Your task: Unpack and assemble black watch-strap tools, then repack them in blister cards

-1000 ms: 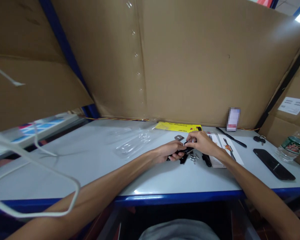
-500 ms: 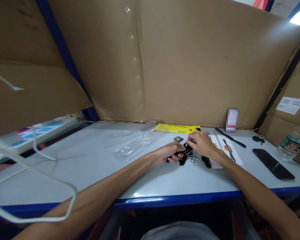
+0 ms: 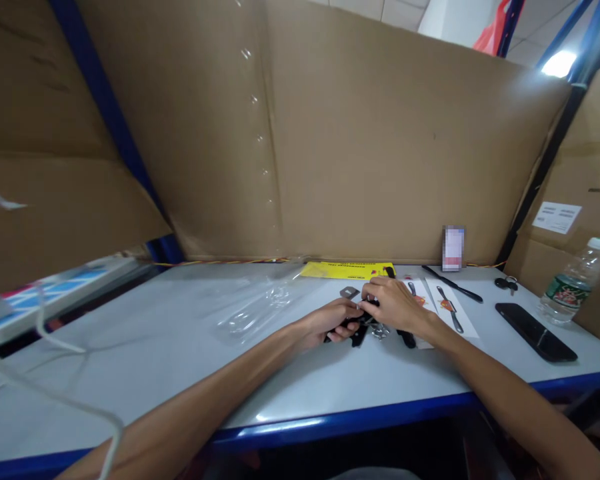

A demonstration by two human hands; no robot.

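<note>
My left hand (image 3: 333, 319) is wrapped round a black spokeshave (image 3: 341, 325), which the fingers mostly cover. My right hand (image 3: 393, 303) reaches over from the right, its fingertips pinched at the tool's upper end; any small part between them is hidden. Just beyond the hands lies a flat grey blade (image 3: 349, 293) with a slot. Below them on the table sit a small black plate (image 3: 359, 337) and a heap of shiny metal screws or fittings (image 3: 381, 331). A black handle-like piece (image 3: 407, 339) shows under my right wrist.
Printed sheets (image 3: 453, 310) lie to the right, near a thin black rod (image 3: 453, 283), keys (image 3: 507, 285), a dark phone (image 3: 536, 332) and a water bottle (image 3: 570, 287). Behind are a yellow card (image 3: 347, 269) and clear plastic packaging (image 3: 255, 310). A white cable (image 3: 55, 393) hangs at left.
The camera view has shifted, showing the scene lower and slightly left at the back. Both hands stay together at the black spokeshave, with only slight finger movement.
</note>
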